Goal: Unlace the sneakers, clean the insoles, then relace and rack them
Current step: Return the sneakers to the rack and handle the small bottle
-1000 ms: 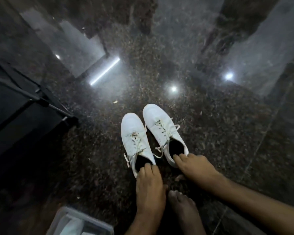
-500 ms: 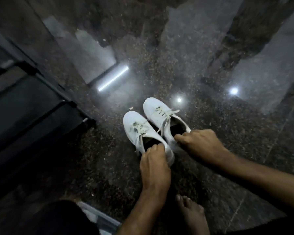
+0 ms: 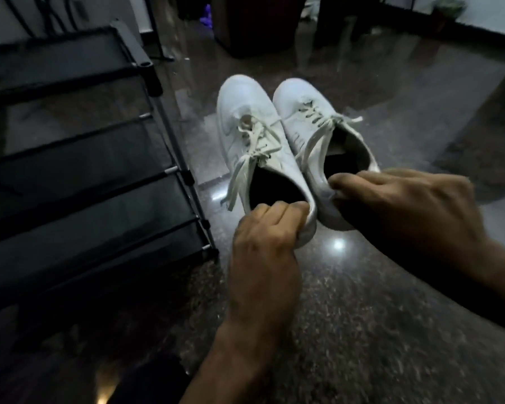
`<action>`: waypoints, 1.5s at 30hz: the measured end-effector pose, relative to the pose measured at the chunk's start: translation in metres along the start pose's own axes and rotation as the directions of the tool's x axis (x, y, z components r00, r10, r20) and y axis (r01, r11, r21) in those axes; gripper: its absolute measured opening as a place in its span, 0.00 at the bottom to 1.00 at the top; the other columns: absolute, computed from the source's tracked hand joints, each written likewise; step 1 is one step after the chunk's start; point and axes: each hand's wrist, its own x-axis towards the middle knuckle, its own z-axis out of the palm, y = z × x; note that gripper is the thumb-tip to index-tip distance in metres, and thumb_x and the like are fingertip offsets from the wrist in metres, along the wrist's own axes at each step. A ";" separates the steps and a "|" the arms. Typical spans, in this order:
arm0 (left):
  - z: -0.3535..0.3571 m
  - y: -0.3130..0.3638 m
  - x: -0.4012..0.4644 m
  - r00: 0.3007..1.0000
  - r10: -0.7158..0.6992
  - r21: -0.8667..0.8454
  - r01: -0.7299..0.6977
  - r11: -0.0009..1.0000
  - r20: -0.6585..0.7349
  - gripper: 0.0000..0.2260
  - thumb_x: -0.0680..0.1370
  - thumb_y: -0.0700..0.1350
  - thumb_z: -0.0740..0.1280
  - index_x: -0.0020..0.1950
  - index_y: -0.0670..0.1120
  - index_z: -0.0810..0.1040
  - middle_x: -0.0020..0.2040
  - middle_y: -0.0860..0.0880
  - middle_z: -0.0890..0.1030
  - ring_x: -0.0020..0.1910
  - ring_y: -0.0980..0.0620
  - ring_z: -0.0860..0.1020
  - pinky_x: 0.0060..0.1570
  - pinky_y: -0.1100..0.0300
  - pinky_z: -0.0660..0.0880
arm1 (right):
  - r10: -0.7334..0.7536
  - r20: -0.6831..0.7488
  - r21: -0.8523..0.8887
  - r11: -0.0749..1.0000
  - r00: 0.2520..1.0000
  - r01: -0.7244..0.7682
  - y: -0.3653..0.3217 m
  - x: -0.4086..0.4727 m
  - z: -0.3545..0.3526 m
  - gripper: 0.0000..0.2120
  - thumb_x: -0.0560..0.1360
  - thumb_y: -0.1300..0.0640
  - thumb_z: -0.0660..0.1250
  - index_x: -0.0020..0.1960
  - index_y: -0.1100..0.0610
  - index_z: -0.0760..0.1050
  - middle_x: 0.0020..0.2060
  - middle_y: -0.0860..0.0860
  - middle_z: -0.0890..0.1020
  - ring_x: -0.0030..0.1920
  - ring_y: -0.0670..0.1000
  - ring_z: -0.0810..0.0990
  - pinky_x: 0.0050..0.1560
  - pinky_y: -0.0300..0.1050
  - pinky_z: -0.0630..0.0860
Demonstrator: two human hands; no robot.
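Two white laced sneakers hang side by side above the dark floor, toes pointing away from me. My left hand [image 3: 263, 246] grips the heel of the left sneaker [image 3: 245, 123], fingers hooked into its dark opening. My right hand [image 3: 403, 211] pinches the heel rim of the right sneaker [image 3: 309, 118], thumb inside the collar. Both have white laces threaded and loosely tied, ends dangling. The black shoe rack [image 3: 79, 158] with several sloping shelves stands just left of the sneakers.
Polished dark granite floor [image 3: 362, 330] spreads below and to the right, with light reflections. Dark furniture [image 3: 254, 24] stands at the back by a white wall. The rack's metal post [image 3: 169, 123] is close to the left sneaker.
Both sneakers have been lifted off the floor by their heels and carried up beside the rack. The view has swung upward, bringing rack shelves and the room's back into sight.
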 end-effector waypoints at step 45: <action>-0.269 0.022 0.295 0.720 -0.694 0.216 0.680 0.701 -0.015 0.16 0.69 0.31 0.68 0.51 0.47 0.84 0.42 0.52 0.80 0.45 0.51 0.77 0.62 0.54 0.74 | -0.422 0.362 0.453 0.859 0.831 0.239 -0.032 0.397 -0.136 0.07 0.74 0.52 0.68 0.52 0.47 0.81 0.38 0.47 0.81 0.37 0.52 0.80 0.28 0.42 0.65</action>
